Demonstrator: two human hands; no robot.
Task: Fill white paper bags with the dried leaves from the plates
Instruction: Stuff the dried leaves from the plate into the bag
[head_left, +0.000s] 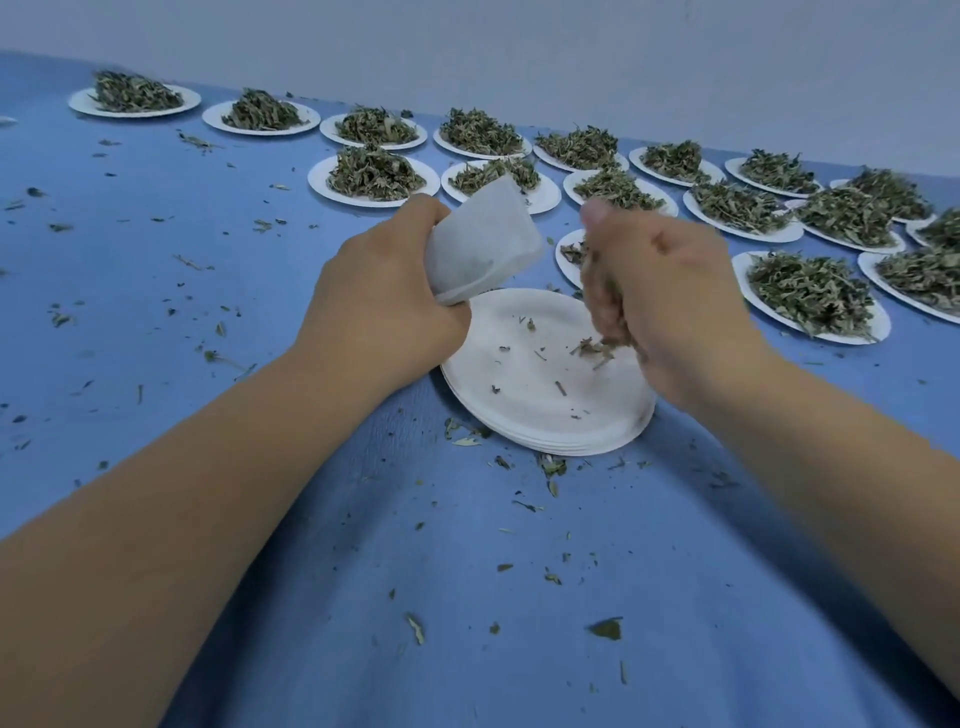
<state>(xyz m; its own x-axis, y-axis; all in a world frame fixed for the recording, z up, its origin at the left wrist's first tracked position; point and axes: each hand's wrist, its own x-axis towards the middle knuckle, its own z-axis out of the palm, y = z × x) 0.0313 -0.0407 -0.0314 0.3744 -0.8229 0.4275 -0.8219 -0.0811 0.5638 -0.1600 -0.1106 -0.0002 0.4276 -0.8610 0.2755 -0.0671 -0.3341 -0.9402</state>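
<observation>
Head camera looks down on the blue cloth (467, 571), where the left hand (384, 306) grips a white paper bag (483, 244) by its near end, the far end angled toward the right hand (670, 312). That hand, blurred, curls round a clump of dried leaves (592, 347) just above the near stack of plates (519, 384), close beside the bag. The leaves look feather-light, brittle and quick to shed, so a loose cupped handful suits them. The bag seems thin and floppy, best pinched near its rim to hold it open. Heaped plates (810, 296) wait far and right.
</observation>
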